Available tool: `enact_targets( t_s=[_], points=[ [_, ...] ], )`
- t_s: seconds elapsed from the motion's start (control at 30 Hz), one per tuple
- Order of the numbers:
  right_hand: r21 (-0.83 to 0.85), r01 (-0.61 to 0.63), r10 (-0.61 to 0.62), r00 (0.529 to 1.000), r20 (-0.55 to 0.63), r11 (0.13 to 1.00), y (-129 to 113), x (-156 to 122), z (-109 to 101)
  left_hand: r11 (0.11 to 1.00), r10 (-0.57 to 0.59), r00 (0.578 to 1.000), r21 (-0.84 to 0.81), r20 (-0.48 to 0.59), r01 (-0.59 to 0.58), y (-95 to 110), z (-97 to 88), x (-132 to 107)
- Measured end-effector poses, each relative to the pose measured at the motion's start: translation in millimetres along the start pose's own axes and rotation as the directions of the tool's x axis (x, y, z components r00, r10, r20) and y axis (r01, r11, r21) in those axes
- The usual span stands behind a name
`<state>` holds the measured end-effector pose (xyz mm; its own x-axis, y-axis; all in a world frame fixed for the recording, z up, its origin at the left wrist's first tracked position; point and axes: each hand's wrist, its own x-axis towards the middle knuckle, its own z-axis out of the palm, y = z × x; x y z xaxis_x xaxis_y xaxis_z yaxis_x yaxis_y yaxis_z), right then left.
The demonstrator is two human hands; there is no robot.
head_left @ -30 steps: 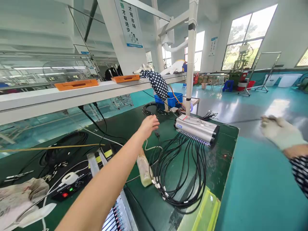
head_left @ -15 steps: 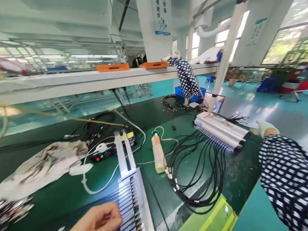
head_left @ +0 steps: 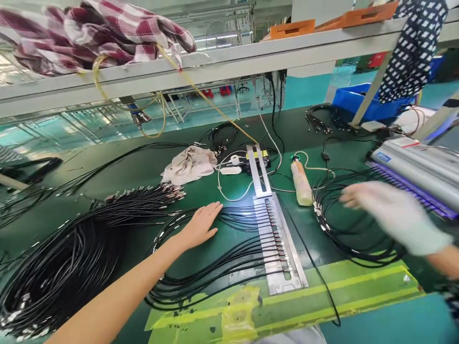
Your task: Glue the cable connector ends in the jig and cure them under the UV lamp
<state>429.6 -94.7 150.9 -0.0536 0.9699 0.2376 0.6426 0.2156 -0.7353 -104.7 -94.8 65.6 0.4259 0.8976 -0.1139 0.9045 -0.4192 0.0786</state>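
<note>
Nearest us, a yellow-green taped strip [head_left: 358, 281] edges the green surface [head_left: 304, 125], and a loose black lead [head_left: 311, 263] runs down across it; a passing sleeve could snag that lead. Just beyond, black cables [head_left: 229, 249] lie curved, their ends in a row along a metal rail [head_left: 281, 234] at the middle of the surface. Our bare left hand [head_left: 202, 222] is palm down over the upper cables, fingers stretched and thumb apart, clamped on nothing; we cannot tell whether it touches. If it dragged sideways, we judge, ends could slip out of line. The big cable heap [head_left: 82, 248] at left lies near enough to tangle with them. Our gloved right hand [head_left: 394, 217] is blurred above a cable coil [head_left: 344, 243]; we cannot tell whether it grips anything. A hooked finger there might tug at the silver unit [head_left: 423, 160] behind. Farther on, a bottle [head_left: 302, 184] lies beside the coil, where a pulled cable could roll it.
</note>
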Motion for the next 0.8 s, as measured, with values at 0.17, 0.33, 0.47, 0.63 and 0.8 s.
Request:
enact_targets(
  t_s=[0.17, 0.33, 0.47, 0.63, 0.8],
  points=[
    [-0.247, 0.043, 0.034, 0.953, 0.3, 0.968, -21, -29, 156, 0.998, 0.045, 0.997, 0.035, 0.066, -0.047, 0, 8.4, 39],
    [-0.357, 0.04, 0.057, 0.965, 0.257, 0.933, -23, -27, 216, 0.999, 0.026, 0.995, 0.018, 0.1, -0.028, -1, 10.5, 40],
    [-0.371, 0.085, 0.018, 0.963, 0.267, 0.925, -26, -30, 223, 0.997, -0.023, 0.989, -0.063, 0.147, 0.033, -14, 2.7, 33],
    [-0.307, 0.129, -0.048, 0.965, 0.258, 0.943, -16, -18, 221, 0.964, 0.019, 0.931, -0.254, 0.364, 0.08, -26, -28.5, 39],
    [-0.227, 0.191, -0.142, 0.966, 0.216, 0.955, -5, 2, 221, 0.893, 0.123, 0.87, -0.435, 0.477, 0.112, -18, -85.8, 51]
  ],
)
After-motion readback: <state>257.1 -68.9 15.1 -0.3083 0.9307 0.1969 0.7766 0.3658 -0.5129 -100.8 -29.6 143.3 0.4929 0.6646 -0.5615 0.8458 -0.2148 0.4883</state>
